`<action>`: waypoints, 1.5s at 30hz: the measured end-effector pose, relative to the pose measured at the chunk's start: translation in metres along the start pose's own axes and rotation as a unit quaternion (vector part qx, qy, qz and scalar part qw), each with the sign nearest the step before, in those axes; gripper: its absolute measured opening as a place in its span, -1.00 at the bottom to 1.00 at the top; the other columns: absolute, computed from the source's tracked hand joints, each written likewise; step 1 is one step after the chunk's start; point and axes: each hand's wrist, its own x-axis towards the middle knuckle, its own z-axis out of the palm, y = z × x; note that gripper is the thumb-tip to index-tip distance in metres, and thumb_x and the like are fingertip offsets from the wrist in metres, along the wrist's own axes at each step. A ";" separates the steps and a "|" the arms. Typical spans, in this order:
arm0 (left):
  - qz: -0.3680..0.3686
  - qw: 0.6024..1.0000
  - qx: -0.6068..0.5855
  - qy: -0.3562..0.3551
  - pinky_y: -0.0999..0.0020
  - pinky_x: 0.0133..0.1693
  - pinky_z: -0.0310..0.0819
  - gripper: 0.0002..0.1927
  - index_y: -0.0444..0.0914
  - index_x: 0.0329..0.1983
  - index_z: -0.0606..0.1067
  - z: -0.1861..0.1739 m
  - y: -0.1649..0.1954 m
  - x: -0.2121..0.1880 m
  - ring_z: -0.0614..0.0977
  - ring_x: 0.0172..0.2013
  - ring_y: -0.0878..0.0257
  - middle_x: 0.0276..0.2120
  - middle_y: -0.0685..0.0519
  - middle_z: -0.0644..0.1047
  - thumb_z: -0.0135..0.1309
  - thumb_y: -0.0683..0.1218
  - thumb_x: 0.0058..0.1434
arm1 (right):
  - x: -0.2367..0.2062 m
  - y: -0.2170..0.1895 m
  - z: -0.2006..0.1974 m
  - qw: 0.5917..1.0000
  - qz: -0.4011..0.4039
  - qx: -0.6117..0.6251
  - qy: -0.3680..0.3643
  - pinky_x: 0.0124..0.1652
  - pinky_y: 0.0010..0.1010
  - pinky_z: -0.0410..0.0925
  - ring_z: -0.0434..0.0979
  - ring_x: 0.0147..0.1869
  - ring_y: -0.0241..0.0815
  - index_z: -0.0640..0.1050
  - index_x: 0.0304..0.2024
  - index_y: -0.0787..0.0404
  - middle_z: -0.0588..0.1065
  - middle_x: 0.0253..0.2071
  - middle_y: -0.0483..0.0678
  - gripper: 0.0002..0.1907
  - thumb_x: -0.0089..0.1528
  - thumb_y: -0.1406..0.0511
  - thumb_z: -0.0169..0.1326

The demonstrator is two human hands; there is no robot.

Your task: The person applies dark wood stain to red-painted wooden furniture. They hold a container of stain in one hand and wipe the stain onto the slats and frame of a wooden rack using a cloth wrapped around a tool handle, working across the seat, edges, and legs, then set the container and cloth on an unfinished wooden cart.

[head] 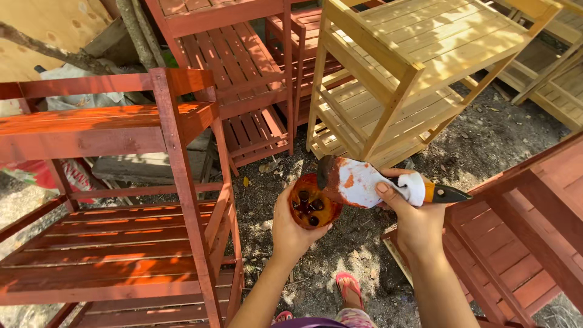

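At frame centre, I see the left hand (296,229) cupping a small paint pot (312,206) from below, its inside coated red-brown. The right hand (408,220) grips a wide, paint-smeared brush (364,182), bristles over the pot's rim. A red rack (176,182) stands at left; a bare wood rack (401,79) stands at upper right.

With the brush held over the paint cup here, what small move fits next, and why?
Probably dip: the brush in the right hand lies across the rim of the small cup held by the left hand, bristle tip at the cup's edge, not in the paint.
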 end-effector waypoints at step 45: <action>-0.285 0.830 0.180 0.444 0.05 0.10 0.43 0.10 -0.29 0.36 0.21 -0.027 -0.130 0.066 0.50 0.12 -0.13 0.12 -0.16 0.46 0.50 0.05 -0.24 | 0.216 0.220 0.267 0.834 0.298 0.000 -0.464 -0.31 -0.15 0.59 0.68 -0.21 -0.12 0.56 -0.16 0.21 0.60 -0.24 -0.07 -0.79 0.15 0.37 0.21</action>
